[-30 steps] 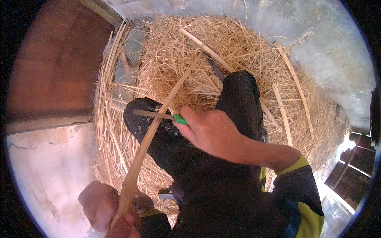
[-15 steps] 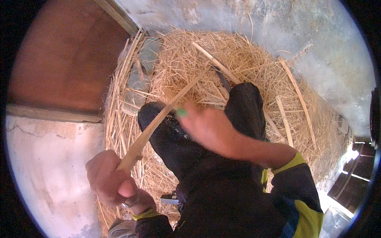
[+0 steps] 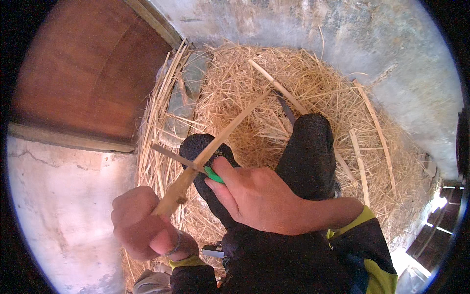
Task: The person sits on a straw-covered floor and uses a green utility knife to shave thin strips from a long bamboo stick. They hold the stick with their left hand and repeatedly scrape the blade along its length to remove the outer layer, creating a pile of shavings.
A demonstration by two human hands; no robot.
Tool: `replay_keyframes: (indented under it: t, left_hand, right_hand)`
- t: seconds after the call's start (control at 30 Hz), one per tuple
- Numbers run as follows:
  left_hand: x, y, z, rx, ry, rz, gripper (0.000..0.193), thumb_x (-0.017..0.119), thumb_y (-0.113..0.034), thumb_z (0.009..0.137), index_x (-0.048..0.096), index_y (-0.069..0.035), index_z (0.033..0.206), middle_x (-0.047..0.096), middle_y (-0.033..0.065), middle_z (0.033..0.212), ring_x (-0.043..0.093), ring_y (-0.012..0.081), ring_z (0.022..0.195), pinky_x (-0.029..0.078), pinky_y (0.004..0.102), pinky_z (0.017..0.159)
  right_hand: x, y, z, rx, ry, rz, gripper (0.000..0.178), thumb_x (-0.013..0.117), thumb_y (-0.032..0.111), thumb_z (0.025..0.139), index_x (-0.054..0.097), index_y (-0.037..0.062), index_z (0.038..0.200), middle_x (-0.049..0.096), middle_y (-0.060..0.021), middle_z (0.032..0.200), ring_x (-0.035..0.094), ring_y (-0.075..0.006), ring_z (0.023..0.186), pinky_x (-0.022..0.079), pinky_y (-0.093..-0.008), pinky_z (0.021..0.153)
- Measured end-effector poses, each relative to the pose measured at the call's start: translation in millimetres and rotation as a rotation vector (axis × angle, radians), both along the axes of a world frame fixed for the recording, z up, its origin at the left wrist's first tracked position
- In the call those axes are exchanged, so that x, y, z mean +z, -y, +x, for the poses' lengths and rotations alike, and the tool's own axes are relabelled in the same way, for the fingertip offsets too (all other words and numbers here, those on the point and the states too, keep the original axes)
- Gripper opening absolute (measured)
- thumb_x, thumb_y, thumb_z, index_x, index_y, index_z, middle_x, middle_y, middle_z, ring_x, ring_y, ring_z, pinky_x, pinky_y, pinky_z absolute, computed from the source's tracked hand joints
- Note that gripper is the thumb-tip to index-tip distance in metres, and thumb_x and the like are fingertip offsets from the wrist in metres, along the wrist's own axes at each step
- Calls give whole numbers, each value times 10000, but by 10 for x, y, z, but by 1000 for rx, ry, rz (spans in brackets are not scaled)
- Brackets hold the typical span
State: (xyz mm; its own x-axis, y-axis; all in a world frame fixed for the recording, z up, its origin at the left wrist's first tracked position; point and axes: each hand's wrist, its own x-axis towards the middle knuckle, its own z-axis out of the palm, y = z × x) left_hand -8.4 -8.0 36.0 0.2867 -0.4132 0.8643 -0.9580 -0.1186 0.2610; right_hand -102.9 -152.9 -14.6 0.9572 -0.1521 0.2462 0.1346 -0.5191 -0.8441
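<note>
My left hand is wrapped round the thick lower end of a pale wooden stick. The stick slants up and away to the right, crossing over my left knee, and a knot shows just above my fist. In my right hand is a knife with a green handle. Its narrow, dull blade lies across the stick, a little above the knot, and the tip sticks out on the left side. Most of the handle is hidden by my fingers.
Straw and shavings cover the floor. Beyond my knees lie a dark blade-like tool and a pale stick. More wooden strips rest at the right. A wall and a brown door panel close off the space.
My right hand has come back toward me along the stick, and the knife blade now crosses it nearer my left fist. My left hand keeps its hold. The whole view has shifted slightly.
</note>
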Motion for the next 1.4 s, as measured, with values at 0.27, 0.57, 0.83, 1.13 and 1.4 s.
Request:
replay_keyframes:
  t: [0.27, 0.57, 0.83, 1.13, 1.4]
  left_hand:
    - [-37, 34, 59, 69, 114, 37, 539, 543, -492, 769, 430, -53, 478, 376, 52, 417, 392, 185, 344, 250, 291, 332]
    - [60, 187, -21, -159, 149, 150, 412, 398, -476, 891, 397, -84, 765, 389, 50, 382, 299, 121, 314, 243, 256, 336]
    - [-5, 196, 21, -67, 123, 32, 415, 471, -473, 855, 370, -89, 734, 370, 41, 379, 292, 141, 299, 213, 274, 320]
    - [-51, 35, 47, -28, 75, -19, 470, 338, -541, 876, 372, -100, 719, 419, 68, 377, 322, 135, 307, 249, 269, 301]
    - [-196, -313, 326, 510, 104, -77, 619, 299, -611, 857, 340, -54, 592, 489, 165, 499, 451, 230, 404, 381, 303, 371]
  right_hand:
    - [-1307, 602, 90, -257, -294, -446, 209, 468, 184, 871, 474, -17, 931, 538, -176, 540, 580, -358, 516, 476, -428, 463]
    - [-108, 223, -119, -25, -20, 28, 196, 549, 176, 845, 436, 29, 910, 517, -169, 540, 563, -362, 514, 441, -429, 443]
    - [-1012, 511, 216, -260, -92, -230, 228, 499, 249, 868, 478, 23, 898, 531, -171, 519, 556, -357, 472, 446, -438, 417]
    - [-1191, 724, 409, -230, -143, -290, 273, 470, 271, 884, 478, 22, 994, 527, -179, 513, 561, -368, 498, 464, -445, 468]
    - [-1017, 430, 516, -240, 16, -287, 254, 536, 200, 843, 477, 0, 988, 517, -166, 481, 569, -336, 458, 459, -428, 414]
